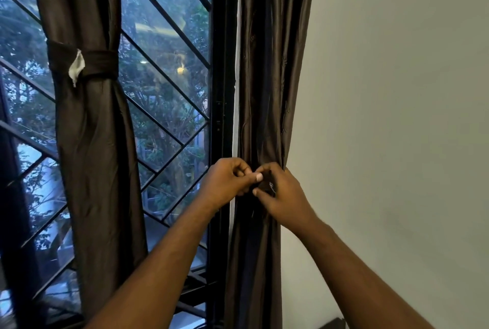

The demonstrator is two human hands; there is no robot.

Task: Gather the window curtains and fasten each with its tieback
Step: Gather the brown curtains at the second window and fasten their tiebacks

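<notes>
Head view, landmark: the black window frame (219, 90), which stands upright in the middle of the picture.
Loose curtain (262, 90): dark brown, glossy cloth on the wall side of the window frame, touching or almost touching it. At the height of the hands it is gathered into a narrow bundle.
Dark tieback (266, 186): only a small piece shows between the two hands, in front of the bundle and just beside the frame. The rest is hidden.
Left hand (227, 183): the fingers are curled, and the thumb and forefinger pinch one end of the dark tieback.
Right hand (284, 196): the fingers are curled on the other end, with the thumb pressing it from below.
Tied curtain (90, 130): on the glass side of the frame and well apart from it, already held by a fastened tieback (98, 64) with a white tag (76, 67).
Step, as I judge: closing the second tieback. The kind of fastener I cannot tell.
Handling, as I judge: the cloth looks light, soft and rather slippery, so folds may slide out of the bundle. It is better to hold the band near its two ends, close to the fastening, and keep the bundle squeezed.
</notes>
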